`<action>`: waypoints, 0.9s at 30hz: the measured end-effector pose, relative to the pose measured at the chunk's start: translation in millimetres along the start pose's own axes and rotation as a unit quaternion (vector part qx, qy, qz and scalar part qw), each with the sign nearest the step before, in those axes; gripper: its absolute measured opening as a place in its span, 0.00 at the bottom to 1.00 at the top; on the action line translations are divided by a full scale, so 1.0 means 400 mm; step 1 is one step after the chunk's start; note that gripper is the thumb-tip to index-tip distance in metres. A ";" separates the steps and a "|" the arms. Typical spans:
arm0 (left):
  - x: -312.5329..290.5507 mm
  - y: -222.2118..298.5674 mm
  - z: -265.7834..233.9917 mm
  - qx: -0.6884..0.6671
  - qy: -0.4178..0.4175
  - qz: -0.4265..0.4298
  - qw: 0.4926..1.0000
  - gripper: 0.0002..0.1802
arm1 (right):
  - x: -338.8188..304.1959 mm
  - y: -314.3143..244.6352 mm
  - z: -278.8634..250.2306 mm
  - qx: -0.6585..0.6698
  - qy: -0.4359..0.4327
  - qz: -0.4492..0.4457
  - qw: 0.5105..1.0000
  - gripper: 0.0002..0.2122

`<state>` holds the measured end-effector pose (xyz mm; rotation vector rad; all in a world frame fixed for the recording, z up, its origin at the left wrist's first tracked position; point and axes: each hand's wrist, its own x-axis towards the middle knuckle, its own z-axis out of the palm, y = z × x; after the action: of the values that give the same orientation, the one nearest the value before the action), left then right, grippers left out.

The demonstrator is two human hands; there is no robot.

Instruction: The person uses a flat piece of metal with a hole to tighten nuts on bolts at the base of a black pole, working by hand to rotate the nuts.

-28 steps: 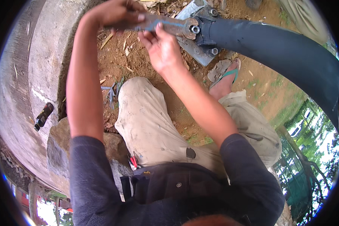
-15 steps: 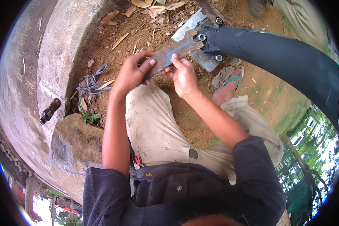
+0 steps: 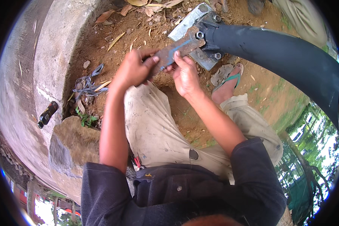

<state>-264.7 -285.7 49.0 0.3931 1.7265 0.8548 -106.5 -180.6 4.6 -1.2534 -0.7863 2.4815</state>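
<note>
My left hand [image 3: 133, 69] is closed round the near end of a rusty flat steel wrench [image 3: 180, 48] with a blue line on it. Farther along, my right hand [image 3: 186, 78] grips it, thumb on top and fingers beneath. The wrench's notched end sits at a hex nut [image 3: 199, 35], a prong on either side. That nut is on the flanged foot of a thick black pole [image 3: 267, 41]. Two more nuts, an upper one [image 3: 216, 18] and a lower one [image 3: 217, 56], show on the grey base plate [image 3: 201, 60].
Concrete kerb [image 3: 51, 56] runs along the left, with a dark bottle [image 3: 48, 114] on it. A large rock [image 3: 73, 141] lies beside my left arm. Tangled grey strips [image 3: 87, 84] and dry leaves are on the soil. Another person's trouser leg [image 3: 303, 20] is at the upper right.
The wrench's notched end has moved onto the middle nut, both hands still on it. A rusty piece near the upper nut has shifted away from it. The view has moved slightly.
</note>
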 end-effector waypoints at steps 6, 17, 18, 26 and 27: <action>0.259 0.073 -0.260 0.145 -0.161 0.071 0.974 0.20 | 0.142 0.046 0.160 0.153 0.022 0.002 0.988 0.10; -0.027 -0.087 0.021 -0.139 0.020 0.003 0.990 0.16 | -0.008 0.000 -0.003 -0.009 0.000 0.071 0.997 0.10; -0.055 -0.094 0.053 -0.182 0.026 0.009 0.983 0.18 | -0.018 -0.003 -0.022 -0.016 -0.008 0.070 0.997 0.10; -0.063 -0.120 0.037 -0.377 0.195 0.009 0.905 0.23 | 0.017 -0.009 0.024 0.023 -0.043 0.085 0.995 0.08; -0.023 -0.136 -0.010 -0.421 0.238 0.071 0.872 0.19 | 0.040 -0.004 0.066 0.062 -0.026 0.078 0.995 0.08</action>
<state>-256.7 -330.3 16.9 -0.3171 1.5658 1.8154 -137.2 -181.1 7.6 -1.2546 -0.5552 2.6506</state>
